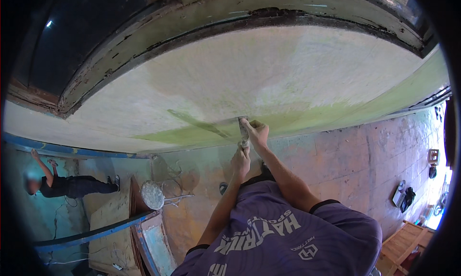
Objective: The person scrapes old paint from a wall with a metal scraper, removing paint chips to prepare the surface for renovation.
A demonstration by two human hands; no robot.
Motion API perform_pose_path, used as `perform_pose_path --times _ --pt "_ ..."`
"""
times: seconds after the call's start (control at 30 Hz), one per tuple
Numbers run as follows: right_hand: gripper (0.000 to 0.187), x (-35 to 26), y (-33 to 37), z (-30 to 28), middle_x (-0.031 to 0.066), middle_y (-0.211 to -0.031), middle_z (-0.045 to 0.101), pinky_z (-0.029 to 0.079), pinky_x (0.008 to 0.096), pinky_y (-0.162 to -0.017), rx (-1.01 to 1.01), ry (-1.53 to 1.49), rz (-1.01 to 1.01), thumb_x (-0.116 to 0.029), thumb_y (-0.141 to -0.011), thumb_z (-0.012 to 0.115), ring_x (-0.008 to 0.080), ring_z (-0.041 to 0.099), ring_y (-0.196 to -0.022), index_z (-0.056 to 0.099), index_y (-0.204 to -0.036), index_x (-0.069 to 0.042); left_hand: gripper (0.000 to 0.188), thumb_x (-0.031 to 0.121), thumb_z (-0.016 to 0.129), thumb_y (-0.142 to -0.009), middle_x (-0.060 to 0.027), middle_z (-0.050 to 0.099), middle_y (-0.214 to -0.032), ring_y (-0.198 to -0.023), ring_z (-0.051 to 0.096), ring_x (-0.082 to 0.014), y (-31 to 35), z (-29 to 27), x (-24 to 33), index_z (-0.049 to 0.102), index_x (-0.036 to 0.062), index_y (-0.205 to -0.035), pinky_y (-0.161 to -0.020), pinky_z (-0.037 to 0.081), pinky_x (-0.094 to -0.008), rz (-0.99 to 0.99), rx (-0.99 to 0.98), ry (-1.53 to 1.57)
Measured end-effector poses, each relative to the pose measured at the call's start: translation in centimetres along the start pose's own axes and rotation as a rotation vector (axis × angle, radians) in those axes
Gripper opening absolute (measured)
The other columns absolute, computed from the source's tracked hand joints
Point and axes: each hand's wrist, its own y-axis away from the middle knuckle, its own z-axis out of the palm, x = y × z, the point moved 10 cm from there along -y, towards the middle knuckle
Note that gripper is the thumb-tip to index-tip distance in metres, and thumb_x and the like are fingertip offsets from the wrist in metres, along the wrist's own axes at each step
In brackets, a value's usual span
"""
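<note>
A putty knife with a thin flat blade is held up against the wall, its blade near the lower green band. My left hand is closed round its pale handle from below. Beside the blade, my right hand has its fingers curled, with the tips pressed to the blade. Whitish filler covers most of the wall in front of me. Bare green paint shows along its lower part, with a darker streak left of the knife. Whether filler sits on the blade is too small to tell.
Above the wall runs a worn window frame. To the left another person stands with raised arms beyond a blue-edged frame. A round, whitish-topped container stands near there. Tiled floor stretches right, with a wooden crate.
</note>
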Motion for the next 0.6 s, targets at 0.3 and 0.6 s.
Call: perform_pose_path --times 0.3,0.6 --pt "0.045 4.8 -2.1 -0.1 0.0003 -0.051 0.055 0.040 0.0292 -0.048 -0.024 0.074 -0.035 -0.037 -0.074 0.080 0.0044 0.046 -0.051 0.065 -0.064 0.004 0.051 0.044 0.032 -0.099 -0.0285 0.063 -0.099 -0.093 0.059 -0.0481 0.4 2.0 -2.4 0.049 0.0004 -0.121 -0.079 0.045 -0.0551 -0.025 -0.031 -0.054" --pt "0.048 2.6 -2.1 -1.0 0.0054 -0.057 0.063 0.045 0.0284 -0.055 -0.069 0.023 -0.106 -0.041 -0.074 0.079 0.0069 0.054 -0.056 0.069 -0.072 0.005 0.050 0.045 0.035 -0.099 -0.0260 0.064 -0.099 -0.089 0.061 -0.0462 -0.9 2.0 0.2 0.048 0.0032 -0.123 -0.076 0.047 -0.0539 -0.005 -0.020 -0.044"
